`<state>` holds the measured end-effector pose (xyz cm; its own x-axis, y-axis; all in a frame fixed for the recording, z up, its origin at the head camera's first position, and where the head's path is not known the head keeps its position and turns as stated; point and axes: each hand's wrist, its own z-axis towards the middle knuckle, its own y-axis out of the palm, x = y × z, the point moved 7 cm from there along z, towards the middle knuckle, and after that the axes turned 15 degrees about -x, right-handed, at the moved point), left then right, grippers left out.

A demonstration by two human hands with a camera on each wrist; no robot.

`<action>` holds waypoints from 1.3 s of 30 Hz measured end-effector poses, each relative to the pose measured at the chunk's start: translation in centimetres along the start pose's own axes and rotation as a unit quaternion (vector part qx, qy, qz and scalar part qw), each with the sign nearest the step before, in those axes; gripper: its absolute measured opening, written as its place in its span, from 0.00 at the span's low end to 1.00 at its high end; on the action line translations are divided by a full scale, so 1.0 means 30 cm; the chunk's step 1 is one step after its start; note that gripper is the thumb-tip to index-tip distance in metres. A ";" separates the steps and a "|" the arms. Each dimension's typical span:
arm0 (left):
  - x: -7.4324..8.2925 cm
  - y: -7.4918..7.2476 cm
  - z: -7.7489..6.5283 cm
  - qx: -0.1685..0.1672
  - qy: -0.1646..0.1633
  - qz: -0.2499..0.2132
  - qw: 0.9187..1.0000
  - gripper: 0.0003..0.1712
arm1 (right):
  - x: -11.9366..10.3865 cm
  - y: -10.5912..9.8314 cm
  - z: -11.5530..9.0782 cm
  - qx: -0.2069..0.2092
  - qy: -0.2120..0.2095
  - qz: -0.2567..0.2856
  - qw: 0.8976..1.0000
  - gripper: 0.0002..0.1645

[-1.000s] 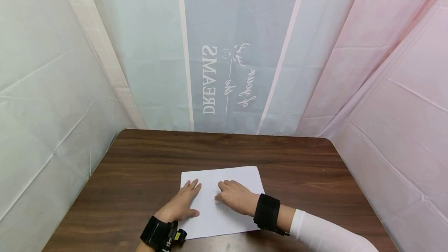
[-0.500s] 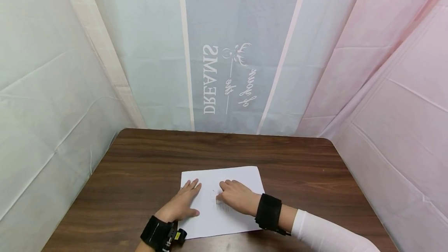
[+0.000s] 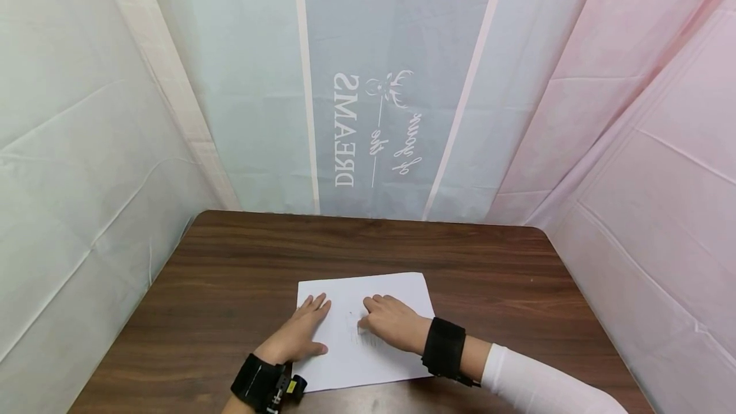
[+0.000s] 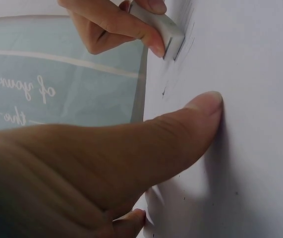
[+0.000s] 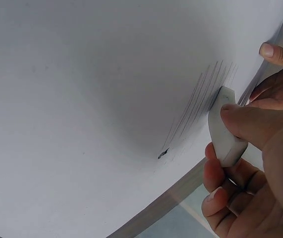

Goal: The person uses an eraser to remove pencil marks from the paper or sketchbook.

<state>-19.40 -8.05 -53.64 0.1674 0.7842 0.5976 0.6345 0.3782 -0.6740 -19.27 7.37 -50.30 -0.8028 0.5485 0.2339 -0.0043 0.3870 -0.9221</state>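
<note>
A white eraser is pinched between the thumb and fingers of my right hand. One end of it presses on a white sheet of paper, over thin parallel pencil lines. In the left wrist view, the eraser stands tilted against the sheet beside smudged strokes. My left hand rests on the left side of the paper, fingers spread and thumb out straight. A dark eraser crumb lies near the lower end of the lines.
The sheet lies near the front of a dark wooden table. Pale fabric curtains with printed lettering hang behind the table and along both sides. Each wrist wears a black strap. Small dark specks dot the paper.
My right hand has shifted slightly to the right across the sheet with the eraser in its grip. The left hand has stayed in place.
</note>
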 end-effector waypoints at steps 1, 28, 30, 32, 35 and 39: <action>0.000 0.000 0.000 0.000 0.000 0.000 1.000 0.50 | 0.002 0.002 -0.001 0.001 0.000 0.001 1.000 0.11; 0.006 -0.002 -0.003 0.007 0.007 0.003 1.000 0.50 | 0.020 -0.002 -0.026 0.003 0.003 0.009 1.000 0.10; 0.007 -0.002 -0.004 0.009 0.008 0.003 1.000 0.50 | 0.022 -0.001 -0.027 0.002 0.004 0.011 1.000 0.10; 0.007 -0.002 -0.005 0.010 0.010 0.004 1.000 0.50 | 0.023 0.000 -0.028 0.003 0.004 0.014 1.000 0.10; 0.008 -0.002 -0.007 0.012 0.011 0.006 1.000 0.50 | 0.024 0.003 -0.030 0.002 0.004 0.016 1.000 0.10; 0.007 -0.001 -0.007 0.013 0.011 0.006 1.000 0.50 | 0.024 0.003 -0.032 0.002 0.004 0.013 1.000 0.10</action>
<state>-19.22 -7.99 -53.41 0.1924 0.7775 0.5988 0.6124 0.3817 -0.6923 -19.28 8.52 -49.92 -0.7974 0.5646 0.2132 0.0139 0.3704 -0.9288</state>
